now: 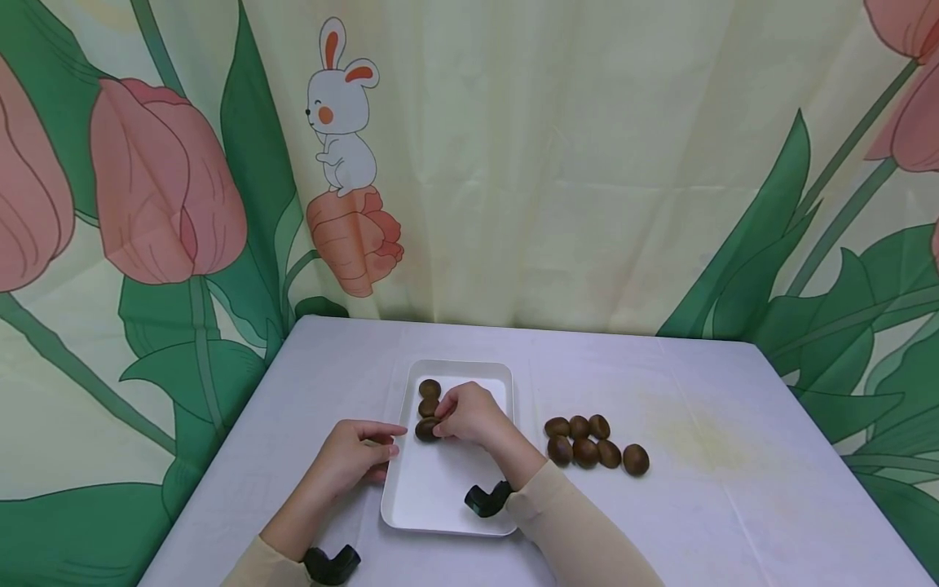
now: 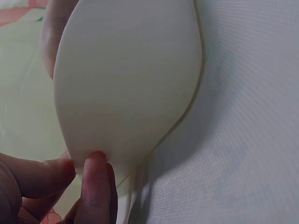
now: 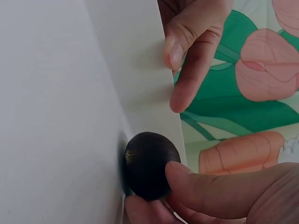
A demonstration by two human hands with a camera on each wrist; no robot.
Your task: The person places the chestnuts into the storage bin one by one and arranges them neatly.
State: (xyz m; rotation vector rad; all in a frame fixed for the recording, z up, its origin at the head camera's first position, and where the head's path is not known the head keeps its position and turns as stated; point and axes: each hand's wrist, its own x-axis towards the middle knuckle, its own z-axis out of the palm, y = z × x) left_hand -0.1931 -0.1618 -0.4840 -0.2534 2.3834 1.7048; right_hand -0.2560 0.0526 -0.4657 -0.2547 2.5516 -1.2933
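1. Head view: A person's right hand [image 1: 473, 416] pinches a brown chestnut [image 1: 425, 430] between thumb and fingers, inside a white tray [image 1: 433, 497]. Just beyond those fingertips, two more chestnuts [image 1: 429, 389] sit in line along the tray's left side. The left hand [image 1: 352, 452] meets the left rim, its fingers extended and slightly parted, near the pinched chestnut. Well to the right of the pinching fingers, seven loose chestnuts [image 1: 585, 453] are grouped on a white tablecloth [image 1: 697, 522].

2. Left wrist view: Fingertips of the left hand touch the tray's outer wall, which rises beyond them; the tablecloth spreads to their right. Part of the other hand shows past the wall's far edge.

3. Right wrist view: Thumb and fingers grip the dark chestnut, a pale mark on its skin, beside the tray's inner wall; whether it touches the floor cannot be told. Farther along the rim from this grip are the left hand's fingers, with a tulip-print curtain [image 3: 266, 65] behind.
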